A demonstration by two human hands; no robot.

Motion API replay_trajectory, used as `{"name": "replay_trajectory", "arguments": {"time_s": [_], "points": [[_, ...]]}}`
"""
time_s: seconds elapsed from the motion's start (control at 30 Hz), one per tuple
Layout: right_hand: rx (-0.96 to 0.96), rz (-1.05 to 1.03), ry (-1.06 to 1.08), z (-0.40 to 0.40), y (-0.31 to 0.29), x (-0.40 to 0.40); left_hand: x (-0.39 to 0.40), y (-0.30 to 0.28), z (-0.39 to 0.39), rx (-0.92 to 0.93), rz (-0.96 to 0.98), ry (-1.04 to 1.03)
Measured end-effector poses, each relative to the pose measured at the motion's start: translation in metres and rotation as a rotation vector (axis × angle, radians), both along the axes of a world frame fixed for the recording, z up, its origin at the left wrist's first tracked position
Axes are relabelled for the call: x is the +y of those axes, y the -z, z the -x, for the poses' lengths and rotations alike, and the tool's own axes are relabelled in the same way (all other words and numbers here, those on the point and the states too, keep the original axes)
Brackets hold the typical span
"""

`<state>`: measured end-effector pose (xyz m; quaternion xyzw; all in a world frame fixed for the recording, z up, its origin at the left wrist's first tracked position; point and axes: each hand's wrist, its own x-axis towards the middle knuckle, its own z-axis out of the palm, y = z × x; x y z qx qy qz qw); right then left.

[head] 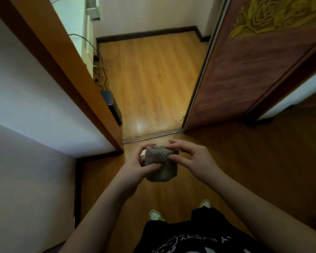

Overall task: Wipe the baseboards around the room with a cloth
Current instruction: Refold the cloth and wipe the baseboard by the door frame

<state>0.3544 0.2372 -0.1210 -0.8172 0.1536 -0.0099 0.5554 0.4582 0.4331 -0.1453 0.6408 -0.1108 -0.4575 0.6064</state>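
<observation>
A folded grey textured cloth (pixel 161 164) hangs in front of me at the middle of the view, above the wooden floor. My left hand (pixel 138 166) grips its left side with the thumb across the front. My right hand (pixel 192 159) pinches its upper right corner between thumb and fingers. A dark baseboard (pixel 146 34) runs along the far wall of the room beyond the doorway. Another dark baseboard (pixel 78 190) follows the white wall at my lower left.
I stand at a doorway with an orange door frame (pixel 77 83) on the left and a reddish sliding door (pixel 244 70) on the right. A metal threshold strip (pixel 153 136) crosses the floor. A dark box (pixel 113 106) and cables lie along the left wall inside.
</observation>
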Motion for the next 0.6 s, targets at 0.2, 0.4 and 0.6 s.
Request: {"name": "replay_trajectory", "arguments": {"time_s": [0.2, 0.4, 0.6], "points": [[0.011, 0.118, 0.128, 0.053, -0.001, -0.066, -0.086, -0.013, 0.024, 0.034, -0.027, 0.191], [0.137, 0.126, 0.284, 0.136, 0.003, -0.165, -0.202, -0.015, 0.077, 0.085, -0.109, 0.364], [0.093, 0.147, 0.409, 0.211, -0.005, -0.252, -0.304, -0.028, 0.131, 0.185, -0.089, 0.473]]}}
